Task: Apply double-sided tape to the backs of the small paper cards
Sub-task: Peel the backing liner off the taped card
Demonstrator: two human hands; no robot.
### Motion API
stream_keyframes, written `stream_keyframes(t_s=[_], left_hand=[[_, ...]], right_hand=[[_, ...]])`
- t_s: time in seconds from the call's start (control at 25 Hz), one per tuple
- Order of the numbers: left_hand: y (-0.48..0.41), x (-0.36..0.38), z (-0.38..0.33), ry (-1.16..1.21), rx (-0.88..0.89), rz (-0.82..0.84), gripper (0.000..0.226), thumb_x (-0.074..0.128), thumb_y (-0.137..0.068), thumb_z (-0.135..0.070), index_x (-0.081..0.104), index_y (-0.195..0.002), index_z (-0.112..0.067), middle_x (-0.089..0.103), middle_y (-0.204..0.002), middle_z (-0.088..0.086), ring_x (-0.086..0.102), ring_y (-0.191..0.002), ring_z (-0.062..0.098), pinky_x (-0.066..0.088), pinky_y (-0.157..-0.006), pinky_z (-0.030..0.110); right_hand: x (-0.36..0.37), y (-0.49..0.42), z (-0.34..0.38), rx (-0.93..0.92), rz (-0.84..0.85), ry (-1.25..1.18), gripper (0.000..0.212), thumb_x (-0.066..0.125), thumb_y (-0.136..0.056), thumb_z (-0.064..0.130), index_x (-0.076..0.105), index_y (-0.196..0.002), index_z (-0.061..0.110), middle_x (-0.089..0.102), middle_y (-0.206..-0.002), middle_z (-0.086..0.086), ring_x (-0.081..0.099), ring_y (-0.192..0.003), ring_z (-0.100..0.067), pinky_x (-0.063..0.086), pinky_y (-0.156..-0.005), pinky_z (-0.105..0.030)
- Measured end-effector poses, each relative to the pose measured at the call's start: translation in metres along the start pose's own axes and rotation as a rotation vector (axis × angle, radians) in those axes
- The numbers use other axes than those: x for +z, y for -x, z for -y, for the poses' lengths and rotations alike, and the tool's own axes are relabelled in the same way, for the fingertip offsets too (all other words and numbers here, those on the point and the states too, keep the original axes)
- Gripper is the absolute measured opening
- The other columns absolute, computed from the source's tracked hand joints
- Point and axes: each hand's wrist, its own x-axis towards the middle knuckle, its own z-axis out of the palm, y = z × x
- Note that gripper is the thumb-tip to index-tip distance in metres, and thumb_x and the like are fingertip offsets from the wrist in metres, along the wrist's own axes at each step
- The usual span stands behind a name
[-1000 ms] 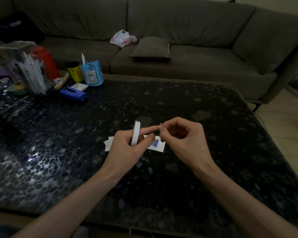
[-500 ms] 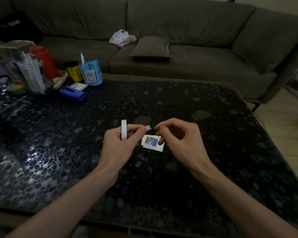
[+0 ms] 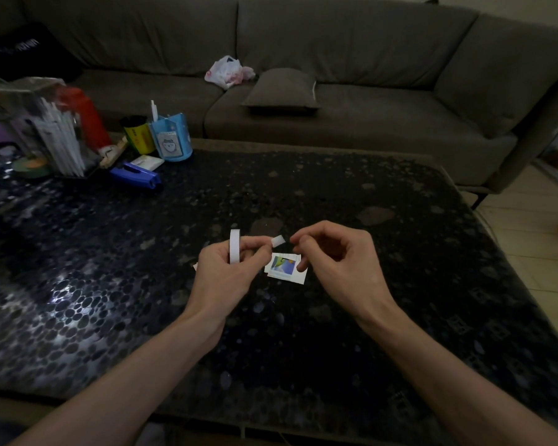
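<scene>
My left hand [image 3: 226, 272] grips a thin white roll of double-sided tape [image 3: 234, 251], held upright on edge, with a short free end of tape [image 3: 278, 241] sticking out past my thumb. My right hand [image 3: 335, 259] hovers just right of that end with fingers curled, and I cannot see whether its fingertips touch the tape. Small paper cards [image 3: 285, 267] lie stacked on the dark table below and between both hands; the top one shows a blue and green picture. A white corner of another card [image 3: 195, 267] peeks out left of my left hand.
The dark pebble-patterned table [image 3: 142, 284] carries clutter at its far left: a blue stapler [image 3: 136, 177], a blue pen holder [image 3: 171, 140], a yellow can [image 3: 136, 135], a clear box of white sticks [image 3: 50, 136]. A grey sofa [image 3: 335, 107] runs behind.
My left hand has drawn left with the roll, uncovering the picture card. A short tape end now stands free between the hands, and my right fingers have come slightly apart from it.
</scene>
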Motion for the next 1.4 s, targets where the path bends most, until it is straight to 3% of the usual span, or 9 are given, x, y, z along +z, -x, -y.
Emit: stream_keyframes(t_s=[0.36, 0.56, 0.64, 0.72, 0.8, 0.88, 1.08, 1.2, 1.4], left_hand=[[-0.001, 0.000, 0.002, -0.027, -0.005, 0.003, 0.015, 0.074, -0.093, -0.022, 0.084, -0.084, -0.030, 0.068, -0.062, -0.012, 0.059, -0.055, -0.006, 0.043, -0.051, 0.006], [-0.002, 0.000, 0.002, 0.001, -0.020, 0.042, 0.013, 0.076, -0.090, -0.016, 0.083, -0.090, -0.027, 0.051, -0.060, 0.001, 0.045, -0.048, -0.001, 0.041, -0.048, 0.009], [0.000, 0.001, 0.001, 0.018, -0.010, 0.043, 0.005, 0.080, -0.089, -0.022, 0.084, -0.091, -0.023, 0.056, -0.061, 0.007, 0.048, -0.048, 0.000, 0.042, -0.049, 0.009], [0.000, 0.001, 0.000, 0.009, -0.005, 0.020, 0.006, 0.079, -0.089, -0.026, 0.084, -0.092, -0.022, 0.075, -0.075, 0.009, 0.064, -0.058, 0.004, 0.049, -0.057, 0.012], [-0.001, 0.000, 0.001, -0.025, -0.007, -0.004, 0.007, 0.078, -0.091, -0.027, 0.083, -0.093, -0.023, 0.079, -0.087, 0.011, 0.075, -0.078, 0.016, 0.058, -0.074, 0.021], [-0.001, 0.000, 0.000, -0.044, -0.013, -0.004, 0.007, 0.078, -0.090, -0.028, 0.083, -0.092, -0.024, 0.077, -0.087, 0.015, 0.075, -0.083, 0.020, 0.058, -0.080, 0.027], [0.002, 0.000, -0.003, -0.002, -0.015, 0.023, 0.011, 0.077, -0.090, -0.031, 0.084, -0.094, -0.025, 0.078, -0.079, -0.004, 0.070, -0.069, -0.001, 0.051, -0.064, 0.012], [0.001, 0.000, -0.004, -0.019, -0.038, 0.007, 0.012, 0.074, -0.093, -0.031, 0.083, -0.097, -0.025, 0.079, -0.082, -0.007, 0.068, -0.069, -0.003, 0.048, -0.065, 0.013], [0.000, 0.001, -0.001, -0.014, -0.006, -0.016, 0.010, 0.073, -0.095, -0.023, 0.083, -0.096, -0.022, 0.072, -0.067, -0.009, 0.061, -0.059, -0.004, 0.046, -0.056, 0.008]], right_hand=[[0.000, 0.000, -0.001, -0.003, 0.004, 0.029, 0.017, 0.066, -0.096, 0.020, 0.073, -0.089, 0.033, 0.073, -0.087, 0.019, 0.074, -0.076, -0.005, 0.056, -0.070, -0.014], [-0.001, 0.000, -0.004, -0.026, -0.009, 0.058, 0.015, 0.071, -0.096, 0.016, 0.073, -0.097, 0.031, 0.073, -0.089, 0.017, 0.074, -0.079, -0.005, 0.058, -0.072, -0.015], [-0.002, 0.000, -0.005, -0.039, -0.023, 0.074, 0.012, 0.074, -0.095, 0.018, 0.074, -0.101, 0.029, 0.074, -0.090, 0.016, 0.074, -0.079, -0.005, 0.060, -0.074, -0.019], [-0.003, 0.001, -0.006, -0.029, -0.044, 0.073, 0.009, 0.075, -0.093, 0.022, 0.074, -0.100, 0.028, 0.074, -0.092, 0.016, 0.075, -0.077, -0.005, 0.062, -0.073, -0.022], [-0.003, 0.001, -0.008, -0.007, -0.061, 0.054, 0.008, 0.076, -0.092, 0.025, 0.074, -0.099, 0.026, 0.075, -0.090, 0.012, 0.075, -0.075, -0.006, 0.064, -0.066, -0.026], [-0.003, 0.001, -0.009, 0.004, -0.058, 0.055, 0.007, 0.077, -0.092, 0.024, 0.073, -0.098, 0.026, 0.075, -0.088, 0.009, 0.075, -0.074, -0.006, 0.060, -0.059, -0.022], [0.000, 0.000, -0.008, -0.024, -0.034, 0.078, 0.008, 0.076, -0.093, 0.023, 0.071, -0.099, 0.025, 0.074, -0.089, 0.010, 0.075, -0.077, -0.006, 0.059, -0.068, -0.018], [-0.001, 0.001, -0.008, -0.012, -0.026, 0.096, 0.004, 0.071, -0.094, 0.031, 0.070, -0.097, 0.028, 0.073, -0.088, 0.012, 0.074, -0.078, -0.004, 0.059, -0.069, -0.018], [0.000, 0.001, -0.010, -0.019, -0.015, 0.114, 0.005, 0.070, -0.097, 0.027, 0.072, -0.101, 0.030, 0.072, -0.089, 0.012, 0.074, -0.080, -0.003, 0.062, -0.074, -0.022]])
